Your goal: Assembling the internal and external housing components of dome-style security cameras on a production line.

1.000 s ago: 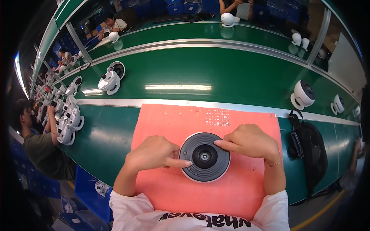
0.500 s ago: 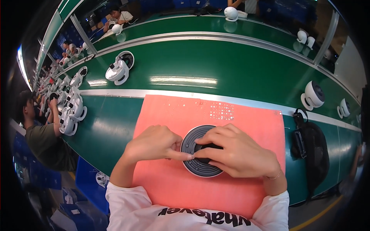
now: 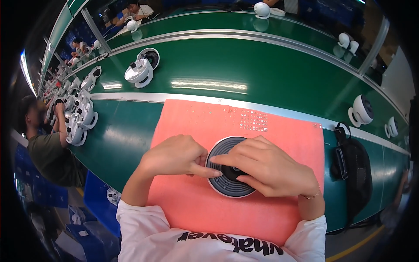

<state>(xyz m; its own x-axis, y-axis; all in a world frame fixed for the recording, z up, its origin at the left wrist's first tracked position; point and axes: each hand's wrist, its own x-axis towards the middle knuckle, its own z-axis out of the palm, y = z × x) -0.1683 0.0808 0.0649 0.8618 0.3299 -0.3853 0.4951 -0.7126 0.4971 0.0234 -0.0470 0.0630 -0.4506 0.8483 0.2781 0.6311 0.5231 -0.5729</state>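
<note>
Your right hand (image 3: 268, 168) lies across the round ribbed dark disc (image 3: 229, 168), fingers curled loosely, index and thumb tips meeting near its centre hub. Whether they pinch a small part there or just press, I can't tell: the hand covers it. Your left hand (image 3: 176, 156) is half-closed beside the disc, index fingertip laid on its left rim, steadying rather than gripping.

The disc sits flat on the pink foam mat (image 3: 183, 205), middle of the mat, close to your chest.

Risks, as I judge them:
- The disc is held only by one fingertip; a sideways push at the hub could spin or slide it on the foam.
- Rows of tiny screws (image 3: 253, 121) lie loose on the mat just beyond your right knuckles; a wrist sweep would scatter them onto the green conveyor belt (image 3: 218, 65).

Hard to read: the disc's right half and hub are hidden; a black bag (image 3: 351, 163) hangs at the right, details murky; white housings (image 3: 139, 73) on the belt are distorted.
</note>
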